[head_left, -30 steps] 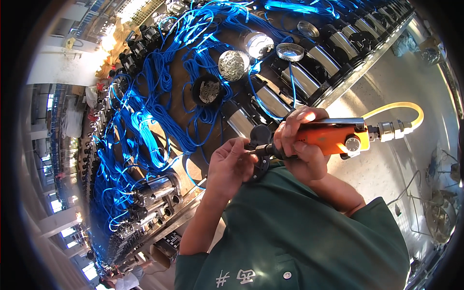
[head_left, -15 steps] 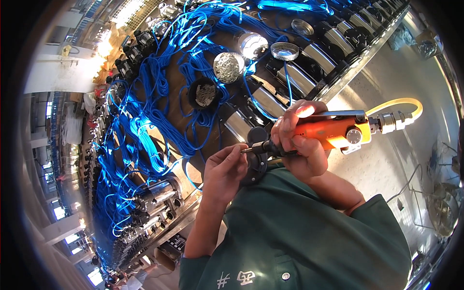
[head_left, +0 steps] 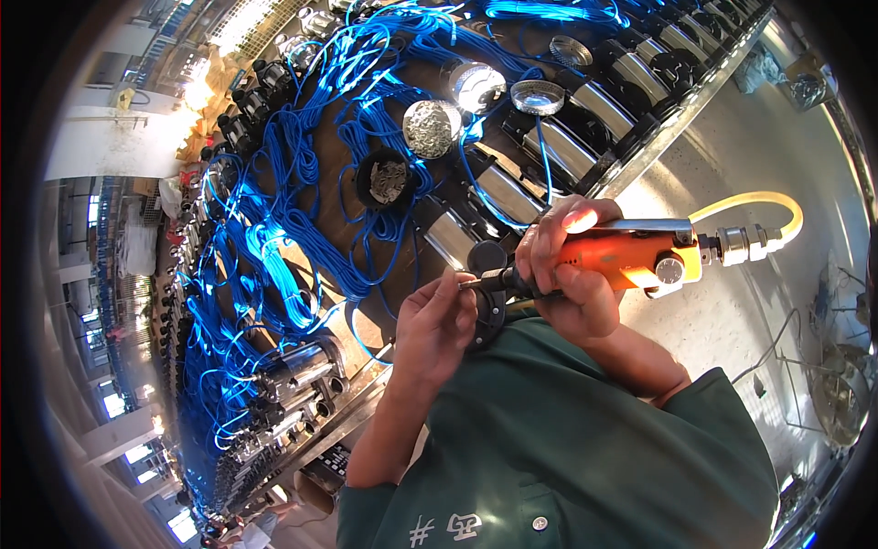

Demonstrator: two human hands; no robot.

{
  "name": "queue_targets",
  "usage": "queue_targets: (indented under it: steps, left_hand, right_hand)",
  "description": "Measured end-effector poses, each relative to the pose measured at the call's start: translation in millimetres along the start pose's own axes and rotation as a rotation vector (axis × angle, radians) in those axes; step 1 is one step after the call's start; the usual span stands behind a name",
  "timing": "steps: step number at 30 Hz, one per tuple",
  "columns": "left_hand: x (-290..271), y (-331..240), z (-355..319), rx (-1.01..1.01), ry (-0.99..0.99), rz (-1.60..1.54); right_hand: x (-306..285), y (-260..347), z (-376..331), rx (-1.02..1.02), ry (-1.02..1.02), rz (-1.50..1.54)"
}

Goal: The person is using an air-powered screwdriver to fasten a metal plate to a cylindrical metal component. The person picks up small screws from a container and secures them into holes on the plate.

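My right hand [head_left: 576,274] is wrapped around an orange air screwdriver [head_left: 631,256], held level with its bit toward the left. A yellow air hose [head_left: 794,206] loops from its metal coupling. At the tip of the bit [head_left: 471,284], the thumb and forefinger of my left hand [head_left: 437,320] are pinched together; whether a small screw sits between them, I cannot make out. Just behind and below the bit is a black round end piece [head_left: 489,320] with small bright screw heads, partly hidden by my hands. A steel cylinder [head_left: 451,236] lies beyond it.
Coiled blue cables [head_left: 274,256] cover much of the bench. Round metal dishes, one holding small bright parts [head_left: 432,128], stand near a black bowl [head_left: 384,178]. Several steel cylinders [head_left: 604,105] line the bench edge. Metal bodies [head_left: 306,366] stand at left.
My left hand has shifted slightly right, its other fingers a little more spread, still pinching at the bit's tip. The screwdriver and right hand have barely moved.
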State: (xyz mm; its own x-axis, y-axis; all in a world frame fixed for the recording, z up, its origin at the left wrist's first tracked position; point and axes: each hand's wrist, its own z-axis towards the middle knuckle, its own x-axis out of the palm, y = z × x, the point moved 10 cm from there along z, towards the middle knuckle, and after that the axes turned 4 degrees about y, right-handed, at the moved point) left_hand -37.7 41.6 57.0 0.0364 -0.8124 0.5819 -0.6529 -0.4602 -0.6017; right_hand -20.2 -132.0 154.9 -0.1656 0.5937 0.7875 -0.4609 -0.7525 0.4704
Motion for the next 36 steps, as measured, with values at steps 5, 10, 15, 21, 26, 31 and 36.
queue_targets:
  steps: [5,10,15,21,26,31,36]
  left_hand:
    - [11,-17,2,0.096,-0.079,0.720]
    - [28,-6,13,0.167,0.109,1.481]
    - [19,-14,8,0.156,0.091,1.168]
    - [-33,-60,-31,0.292,-0.064,0.447]
    - [-66,-54,-44,0.319,-0.194,0.288]
    - [-84,-20,-51,0.268,-0.210,0.174]
    - [-85,21,-51,0.123,-0.194,-0.095]
  right_hand:
    - [-19,-2,-10,0.030,-0.022,-0.090]
    - [-60,-41,-29,0.189,-0.064,-0.172]
    - [-62,-57,-31,0.211,-0.034,-0.237]
    - [-38,-66,-29,0.277,0.090,-0.337]
    - [-26,-76,-22,0.251,0.254,-0.493]
    - [-26,-76,-25,0.280,0.225,-0.565]
    - [13,-48,-19,0.207,0.121,-0.231]
